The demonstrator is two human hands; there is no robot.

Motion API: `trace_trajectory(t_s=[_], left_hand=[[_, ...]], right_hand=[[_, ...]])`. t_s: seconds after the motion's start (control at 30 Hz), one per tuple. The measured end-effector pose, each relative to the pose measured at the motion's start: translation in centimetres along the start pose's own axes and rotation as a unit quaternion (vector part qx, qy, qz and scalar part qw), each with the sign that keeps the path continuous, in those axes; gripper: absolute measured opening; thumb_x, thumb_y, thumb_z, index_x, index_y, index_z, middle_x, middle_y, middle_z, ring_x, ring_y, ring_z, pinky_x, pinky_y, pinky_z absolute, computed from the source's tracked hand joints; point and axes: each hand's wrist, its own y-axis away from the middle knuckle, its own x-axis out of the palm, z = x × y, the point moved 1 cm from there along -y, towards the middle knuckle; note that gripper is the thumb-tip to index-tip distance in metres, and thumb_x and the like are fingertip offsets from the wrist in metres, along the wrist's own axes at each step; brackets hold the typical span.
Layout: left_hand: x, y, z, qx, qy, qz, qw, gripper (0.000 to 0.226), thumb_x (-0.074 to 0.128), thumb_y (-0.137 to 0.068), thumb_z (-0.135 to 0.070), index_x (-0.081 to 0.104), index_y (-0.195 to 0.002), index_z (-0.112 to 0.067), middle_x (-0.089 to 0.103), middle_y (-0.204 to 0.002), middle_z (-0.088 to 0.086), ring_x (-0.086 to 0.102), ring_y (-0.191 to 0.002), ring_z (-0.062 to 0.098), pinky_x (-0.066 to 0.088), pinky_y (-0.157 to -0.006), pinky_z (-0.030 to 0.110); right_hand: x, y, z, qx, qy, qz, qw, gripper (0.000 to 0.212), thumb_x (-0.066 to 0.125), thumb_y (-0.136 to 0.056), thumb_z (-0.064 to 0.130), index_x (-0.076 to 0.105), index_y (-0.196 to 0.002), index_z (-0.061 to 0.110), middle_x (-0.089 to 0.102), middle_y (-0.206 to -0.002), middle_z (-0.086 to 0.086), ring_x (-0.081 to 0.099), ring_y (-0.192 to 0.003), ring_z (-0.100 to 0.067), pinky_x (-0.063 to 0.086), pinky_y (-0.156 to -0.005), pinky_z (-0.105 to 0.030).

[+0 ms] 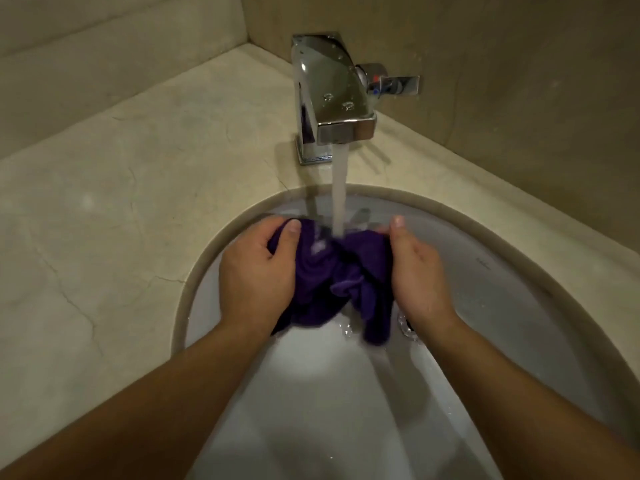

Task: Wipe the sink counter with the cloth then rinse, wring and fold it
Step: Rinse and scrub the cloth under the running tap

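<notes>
A wet, bunched purple cloth [332, 282] hangs between my two hands over the white sink basin [346, 393]. My left hand [258, 268] grips its left side, thumb on top. My right hand [414, 268] grips its right side, thumb up at the cloth's upper edge. A stream of water [339, 192] falls from the chrome faucet [329, 98] onto the cloth's middle, between my thumbs. A loose tail of cloth dangles toward the drain. The beige stone counter [121, 202] surrounds the basin.
The faucet's lever handle [398, 84] sticks out to the right, near the wall. The chrome drain [407, 327] shows partly below my right wrist. Tiled walls close in behind and to the right, meeting in a corner past the faucet.
</notes>
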Motion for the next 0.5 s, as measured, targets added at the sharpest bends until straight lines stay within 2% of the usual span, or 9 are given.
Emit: trace_trajectory(t_s=[0.03, 0.1, 0.23, 0.33, 0.43, 0.5], left_hand=[[0.2, 0.0, 0.0, 0.006, -0.012, -0.005, 1.0, 0.024, 0.055, -0.1, -0.035, 0.068, -0.12, -0.031, 0.069, -0.108, -0.015, 0.062, -0.099, 0.003, 0.053, -0.091, 0.029], [0.7, 0.5, 0.2, 0.04, -0.06, 0.012, 0.997, 0.029, 0.055, -0.099, -0.031, 0.063, -0.127, -0.026, 0.062, -0.122, -0.01, 0.056, -0.111, 0.008, 0.047, -0.099, 0.03], [3.1, 1.7, 0.7, 0.15, -0.227, 0.084, 0.959, 0.043, 0.045, -0.095, -0.043, 0.065, -0.125, -0.021, 0.061, -0.13, 0.0, 0.05, -0.124, 0.019, 0.042, -0.108, 0.04], [4.4, 2.1, 1.3, 0.156, -0.272, 0.108, 0.943, 0.053, 0.024, -0.101, -0.042, 0.068, -0.12, -0.02, 0.067, -0.127, 0.0, 0.051, -0.125, 0.017, 0.039, -0.111, 0.039], [5.1, 2.3, 2.2, 0.113, -0.244, 0.069, 0.961, 0.064, 0.01, -0.104, -0.045, 0.067, -0.122, -0.021, 0.071, -0.12, -0.002, 0.058, -0.118, 0.018, 0.046, -0.102, 0.041], [5.7, 2.2, 2.7, 0.091, -0.265, 0.048, 0.959, 0.061, 0.011, -0.104, -0.047, 0.065, -0.122, -0.026, 0.071, -0.116, -0.004, 0.059, -0.114, 0.018, 0.048, -0.095, 0.04]], right_hand=[[0.1, 0.1, -0.5, -0.031, 0.028, -0.003, 0.999, 0.049, 0.032, -0.1, 0.067, 0.072, -0.102, 0.038, 0.069, -0.103, 0.007, 0.063, -0.098, -0.01, 0.051, -0.089, -0.036], [0.4, 0.8, -2.1, -0.091, 0.113, -0.022, 0.989, 0.05, 0.033, -0.096, 0.067, 0.058, -0.132, 0.043, 0.052, -0.128, 0.005, 0.051, -0.119, -0.013, 0.047, -0.103, -0.04], [2.2, 2.1, -4.8, -0.08, 0.164, 0.033, 0.983, 0.067, 0.033, -0.095, 0.069, 0.025, -0.155, 0.042, 0.034, -0.153, 0.006, 0.043, -0.135, -0.014, 0.047, -0.107, -0.044], [3.9, 1.8, -4.6, -0.098, 0.155, 0.017, 0.983, 0.071, 0.033, -0.093, 0.069, 0.024, -0.157, 0.038, 0.039, -0.151, 0.005, 0.042, -0.132, -0.013, 0.044, -0.107, -0.039], [5.6, 1.3, -3.9, -0.109, 0.128, 0.0, 0.986, 0.069, 0.027, -0.091, 0.071, 0.034, -0.152, 0.04, 0.05, -0.138, 0.006, 0.046, -0.121, -0.012, 0.043, -0.097, -0.032], [6.5, 0.9, -4.1, -0.105, 0.132, -0.015, 0.986, 0.067, 0.025, -0.09, 0.071, 0.042, -0.146, 0.038, 0.054, -0.129, 0.006, 0.048, -0.113, -0.014, 0.041, -0.088, -0.03]])
